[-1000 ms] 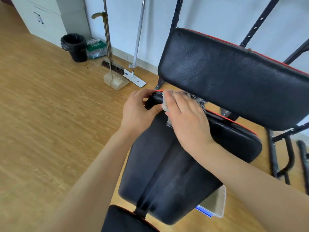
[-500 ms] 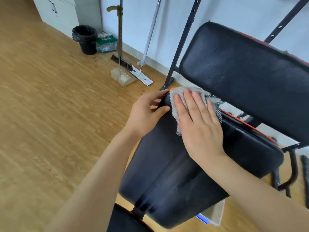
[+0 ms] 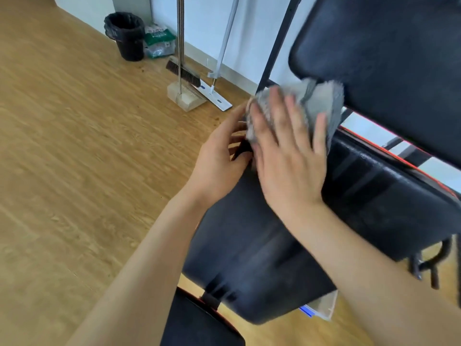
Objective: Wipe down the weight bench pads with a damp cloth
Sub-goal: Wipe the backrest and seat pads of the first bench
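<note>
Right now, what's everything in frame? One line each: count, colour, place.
back pad: 1, black, upper right
seat pad: 1, black, red trim, centre right
front pad: 1, black, bottom edge
cloth: 1, grey, seat pad's far end
post: 1, black, behind pads
box: 1, clear, under seat pad
bin: 1, black, by wall, top left
bag: 1, green-white, beside bin
broom: 1, dark bristles, at dustpan
dustpan: 1, pale, by wall
mop: 1, white, beside dustpan
floor: wood, left
left hand: holds seat pad's far corner
right hand: flat on cloth
</note>
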